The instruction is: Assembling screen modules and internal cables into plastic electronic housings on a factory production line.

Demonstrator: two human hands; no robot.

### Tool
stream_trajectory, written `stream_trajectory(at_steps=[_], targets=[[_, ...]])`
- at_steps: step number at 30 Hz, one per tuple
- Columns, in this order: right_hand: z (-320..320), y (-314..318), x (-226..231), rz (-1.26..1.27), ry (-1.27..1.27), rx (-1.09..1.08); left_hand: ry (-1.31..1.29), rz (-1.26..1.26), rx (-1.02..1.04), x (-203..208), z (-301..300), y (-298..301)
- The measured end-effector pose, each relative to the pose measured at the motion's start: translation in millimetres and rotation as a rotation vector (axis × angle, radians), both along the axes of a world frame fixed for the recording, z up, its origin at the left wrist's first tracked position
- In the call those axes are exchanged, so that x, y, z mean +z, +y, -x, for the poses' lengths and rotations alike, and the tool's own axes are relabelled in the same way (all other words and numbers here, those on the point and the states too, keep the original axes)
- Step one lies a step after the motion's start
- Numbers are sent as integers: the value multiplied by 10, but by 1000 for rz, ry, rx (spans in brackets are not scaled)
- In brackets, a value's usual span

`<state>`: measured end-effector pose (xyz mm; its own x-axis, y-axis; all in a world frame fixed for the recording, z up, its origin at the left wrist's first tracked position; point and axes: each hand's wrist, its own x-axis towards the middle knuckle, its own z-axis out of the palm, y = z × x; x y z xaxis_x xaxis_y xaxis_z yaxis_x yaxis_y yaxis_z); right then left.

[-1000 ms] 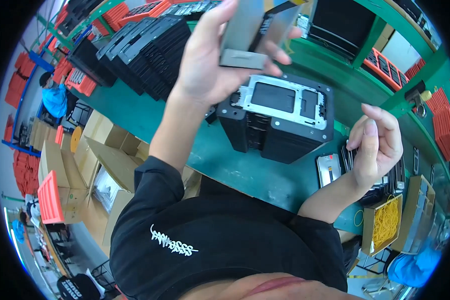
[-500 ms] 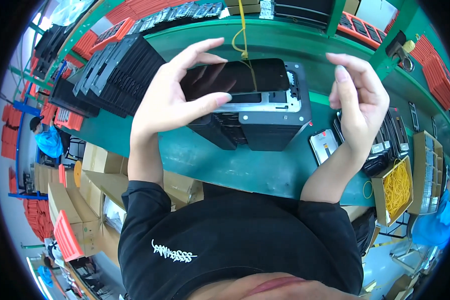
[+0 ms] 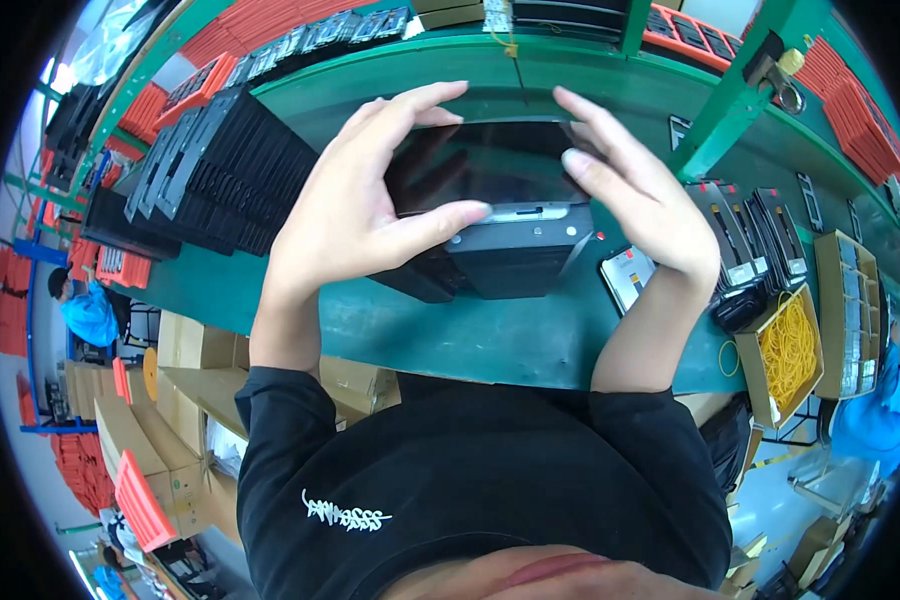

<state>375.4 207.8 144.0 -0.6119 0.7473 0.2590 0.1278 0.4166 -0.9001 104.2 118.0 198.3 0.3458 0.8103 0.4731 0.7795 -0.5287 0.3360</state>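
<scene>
A glossy black phone screen (image 3: pixel 480 160) is held over a black stacked fixture (image 3: pixel 510 265) with a metal phone frame (image 3: pixel 515 213) on its top. My left hand (image 3: pixel 355 200) grips the screen's left end, thumb along the near edge and fingers at the far edge. My right hand (image 3: pixel 640 190) curls round the screen's right end, its thumb tip over the near right corner and its fingers beyond. The screen hides most of the phone frame and the fixture's top.
Tall stacks of black trays (image 3: pixel 230 170) stand at left. On the right lie a phone part (image 3: pixel 627 277), several more phone parts (image 3: pixel 735 235), a box of yellow rubber bands (image 3: pixel 790 345) and a compartment box (image 3: pixel 850 310). A green post (image 3: pixel 735 110) rises at the back right.
My right hand has moved left from the open air to the screen's right end. The screen now looks tilted more toward me. The hanging yellow cord has shifted upward in view.
</scene>
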Motion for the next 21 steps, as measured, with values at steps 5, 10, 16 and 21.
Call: stream_trajectory(at_steps=[5, 10, 16, 21], targets=[[30, -12, 33, -111, -139, 41, -74, 33, 32, 3, 37, -55], [84, -91, 68, -80, -177, 7, -55, 60, 38, -41, 94, -66], [106, -93, 39, -112, -143, 18, -1, 6, 35, -48, 125, -48], [107, -81, 38, -102, -154, 30, -46, 20, 43, -65, 115, -52]])
